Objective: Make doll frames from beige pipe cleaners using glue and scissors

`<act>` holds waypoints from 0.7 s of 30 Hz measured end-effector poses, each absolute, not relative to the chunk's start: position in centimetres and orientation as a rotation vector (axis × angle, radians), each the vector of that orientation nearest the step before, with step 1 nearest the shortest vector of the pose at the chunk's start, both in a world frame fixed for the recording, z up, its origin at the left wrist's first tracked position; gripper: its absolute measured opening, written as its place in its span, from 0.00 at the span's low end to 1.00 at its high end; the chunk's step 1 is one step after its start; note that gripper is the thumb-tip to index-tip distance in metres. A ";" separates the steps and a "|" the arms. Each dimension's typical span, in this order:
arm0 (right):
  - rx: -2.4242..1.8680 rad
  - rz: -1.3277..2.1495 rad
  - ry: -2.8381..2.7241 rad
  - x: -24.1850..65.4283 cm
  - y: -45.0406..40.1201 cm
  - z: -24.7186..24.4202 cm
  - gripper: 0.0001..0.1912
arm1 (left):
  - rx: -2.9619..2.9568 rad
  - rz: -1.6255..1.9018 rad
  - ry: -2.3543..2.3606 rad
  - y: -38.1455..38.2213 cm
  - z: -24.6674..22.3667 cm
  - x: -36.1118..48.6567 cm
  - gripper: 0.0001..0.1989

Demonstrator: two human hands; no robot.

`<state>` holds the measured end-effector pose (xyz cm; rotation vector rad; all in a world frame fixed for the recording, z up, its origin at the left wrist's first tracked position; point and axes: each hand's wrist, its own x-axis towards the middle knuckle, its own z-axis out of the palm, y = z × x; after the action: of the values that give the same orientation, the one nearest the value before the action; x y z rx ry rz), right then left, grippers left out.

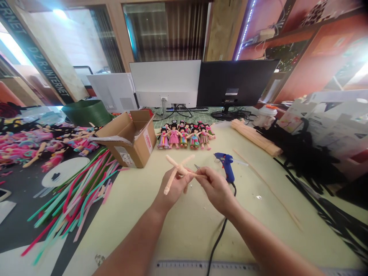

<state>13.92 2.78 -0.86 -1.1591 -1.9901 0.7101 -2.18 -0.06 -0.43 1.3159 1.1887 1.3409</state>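
Observation:
My left hand [175,187] is closed around the body of a beige pipe-cleaner doll figure [171,180], whose thin limbs stick out up, left and toward me. Its fingertips meet my right hand [214,188] above the middle of the table. Between my right thumb and fingers a thin beige strand [198,174] is pinched, and it runs to the figure. A small grey pointed tip [197,166] shows just behind the fingers; the rest of it is hidden. Just right of my right hand lies a blue glue gun [227,167] with a clear glue stick in its back.
Finished small dolls [184,136] stand in rows ahead, beside an open cardboard box [129,140]. Coloured pipe cleaners [74,195] spread at the left. A beige bundle [255,137], a single long beige strand [270,188] and black pipe cleaners [313,199] lie right. The glue gun's cord [219,237] trails toward me.

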 end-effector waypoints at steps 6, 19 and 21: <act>-1.237 0.873 -2.123 17.1 4.6 1.0 0.12 | 0.919 1.453 1.025 0.7 -1.3 -2.7 0.08; -1.640 0.773 -1.774 23.3 11.1 -2.5 0.19 | 0.902 1.466 0.987 0.5 -1.1 -2.7 0.11; -1.623 0.804 -1.722 22.5 11.6 -3.1 0.18 | 0.920 1.474 0.982 0.6 -1.2 -2.7 0.12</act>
<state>22.50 11.63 -3.05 -1.6234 -1.7221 0.8044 -2.73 0.61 -1.21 0.9198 0.9819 1.4740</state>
